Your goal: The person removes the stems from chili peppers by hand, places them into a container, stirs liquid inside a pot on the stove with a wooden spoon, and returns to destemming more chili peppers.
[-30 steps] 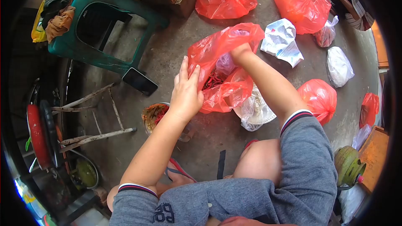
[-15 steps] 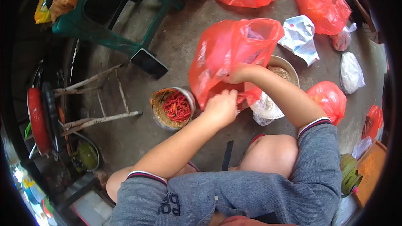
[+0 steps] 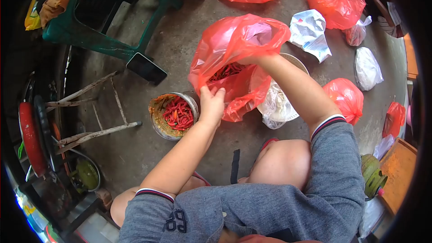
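Note:
A large red plastic bag (image 3: 216, 40) stands on the floor before me, its mouth facing me, with dark red chillies (image 3: 225, 72) inside. My left hand (image 3: 212, 104) grips the bag's near left edge. My right hand (image 3: 254, 58) reaches into the bag's mouth; its fingers are hidden by the plastic and the chillies. Left of the bag, near my left forearm, a bucket (image 3: 191, 103) with a smeared wall holds bright red chillies (image 3: 178, 113). Under my right forearm a round pale container (image 3: 300, 64) is partly covered, with a clear plastic bag (image 3: 272, 103) against it.
A phone (image 3: 146, 68) leans by the leg of a green plastic stool (image 3: 103, 45). A red-topped stool (image 3: 32, 139) lies on its side at left. More red bags (image 3: 344, 99), crumpled white paper (image 3: 310, 33) and a white bag (image 3: 368, 69) lie to the right.
My left hand has shifted its hold to the bag's left edge and the mouth is spread wider, showing the chillies. My right hand sits deeper inside. The whole view has shifted slightly.

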`<state>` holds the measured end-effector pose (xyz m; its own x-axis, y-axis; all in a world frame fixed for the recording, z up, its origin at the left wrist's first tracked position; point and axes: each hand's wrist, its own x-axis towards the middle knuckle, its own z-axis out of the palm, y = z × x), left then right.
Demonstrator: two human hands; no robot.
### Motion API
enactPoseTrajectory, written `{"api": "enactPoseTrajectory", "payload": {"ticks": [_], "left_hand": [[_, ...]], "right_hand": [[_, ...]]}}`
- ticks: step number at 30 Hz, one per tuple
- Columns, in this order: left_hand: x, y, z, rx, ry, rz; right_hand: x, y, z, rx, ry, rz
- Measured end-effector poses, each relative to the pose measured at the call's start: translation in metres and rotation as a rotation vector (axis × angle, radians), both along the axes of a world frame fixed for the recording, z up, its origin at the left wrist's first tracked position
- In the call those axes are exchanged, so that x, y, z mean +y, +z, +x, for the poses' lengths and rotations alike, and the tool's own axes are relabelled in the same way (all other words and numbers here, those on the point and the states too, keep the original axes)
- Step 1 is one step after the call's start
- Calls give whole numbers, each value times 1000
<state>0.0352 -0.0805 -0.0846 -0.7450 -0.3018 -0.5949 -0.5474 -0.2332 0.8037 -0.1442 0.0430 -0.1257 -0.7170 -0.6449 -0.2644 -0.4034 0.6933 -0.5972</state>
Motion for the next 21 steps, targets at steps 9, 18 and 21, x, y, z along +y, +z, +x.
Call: {"api": "enactPoseTrajectory", "payload": {"ticks": [9,18,21], "left_hand": [[-11,16,-1,108,101,29],[-22,47,-23,281,229,3],[-31,44,-27,216,155,60]], "right_hand": [[-26,-62,63,136,-310,-191],[-20,-29,34,-117,191,167],[-15,14,27,-541,221,182]]}}
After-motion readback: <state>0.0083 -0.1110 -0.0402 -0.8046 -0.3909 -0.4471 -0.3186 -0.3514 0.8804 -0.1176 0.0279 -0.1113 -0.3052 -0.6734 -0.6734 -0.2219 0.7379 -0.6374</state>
